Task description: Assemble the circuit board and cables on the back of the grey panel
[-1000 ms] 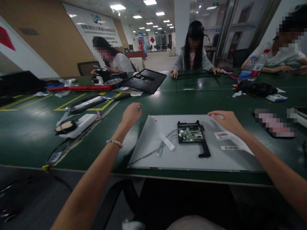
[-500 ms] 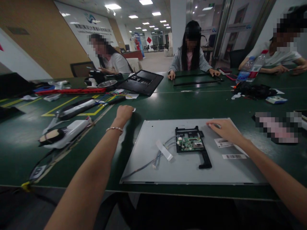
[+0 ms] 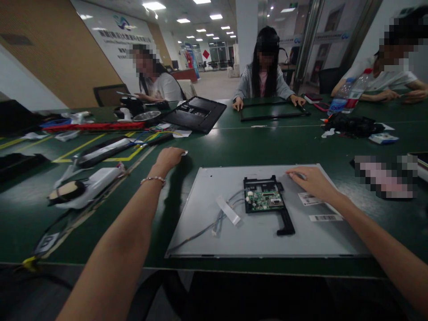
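A flat grey display panel (image 3: 214, 191) lies in front of me on the table. Near its middle sits a green circuit board (image 3: 264, 200) in a black plastic bracket (image 3: 286, 223). Grey-blue cables (image 3: 200, 233) run from the board toward the panel's near left corner, partly under a whitish strip (image 3: 228, 211). My left hand (image 3: 169, 159) is closed on a small white piece (image 3: 184, 153), just beyond the panel's far left corner. Over the panel's right part, my right hand (image 3: 310, 180) has thumb and forefinger close together in a pinch; anything between the tips is too small to make out.
A white handheld device (image 3: 96, 185) and red and black parts (image 3: 96, 126) lie at left. A black housing (image 3: 199, 115) is farther back. Across the table, a person holds a black frame (image 3: 276, 117). Bottles (image 3: 356, 96) and a phone (image 3: 384, 178) are at right.
My left hand has shifted slightly left with the small white piece, and its forearm has swung a little left. My right hand stays in nearly the same place over the panel.
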Demonstrator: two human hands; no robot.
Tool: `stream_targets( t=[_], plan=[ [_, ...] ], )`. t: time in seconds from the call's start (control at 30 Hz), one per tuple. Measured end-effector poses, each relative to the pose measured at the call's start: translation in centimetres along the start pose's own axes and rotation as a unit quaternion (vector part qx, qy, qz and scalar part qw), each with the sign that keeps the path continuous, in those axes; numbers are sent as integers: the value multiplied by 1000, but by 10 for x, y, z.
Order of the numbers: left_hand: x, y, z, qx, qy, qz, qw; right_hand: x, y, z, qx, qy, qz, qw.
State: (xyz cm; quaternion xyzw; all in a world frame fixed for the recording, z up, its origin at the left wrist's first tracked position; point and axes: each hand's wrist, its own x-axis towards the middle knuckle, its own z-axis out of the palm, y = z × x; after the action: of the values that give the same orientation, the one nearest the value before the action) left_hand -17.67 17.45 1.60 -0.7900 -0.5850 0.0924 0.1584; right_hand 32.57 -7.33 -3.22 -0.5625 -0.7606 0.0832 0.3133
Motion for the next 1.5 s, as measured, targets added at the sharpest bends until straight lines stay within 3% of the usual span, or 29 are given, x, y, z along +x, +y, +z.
stream_targets(
  t=[0.3, 0.47, 0.6, 0.8, 0.9, 1.0, 1.23, 1.5],
  plan=[
    [3, 14, -7, -20, 18, -30, 999, 1, -7, 1, 15, -4, -5, 1000],
    [-4, 37, -26, -19, 40, -3, 999, 2, -8, 1, 17, 4, -3, 1000],
    [-15, 78, -56, -46, 81, 69, 993, 3, -13, 1, 18, 23, -2, 1000],
    [-59, 170, -105, -93, 105, 169, 975, 4, -25, 0, 45, 53, -5, 998],
    [-85, 208, -121, -107, 113, 223, 962, 6, -38, -2, 88, 55, -5, 995],
    [-103, 233, -131, -131, 136, 238, 953, 14, -55, -1, 132, 33, -15, 991],
    [-127, 257, -137, -161, 142, 199, 956, 40, -88, 13, 103, 39, -56, 992],
    [-128, 264, -118, -232, 123, 220, 940, 37, -86, 29, 116, 45, -36, 992]
  ],
)
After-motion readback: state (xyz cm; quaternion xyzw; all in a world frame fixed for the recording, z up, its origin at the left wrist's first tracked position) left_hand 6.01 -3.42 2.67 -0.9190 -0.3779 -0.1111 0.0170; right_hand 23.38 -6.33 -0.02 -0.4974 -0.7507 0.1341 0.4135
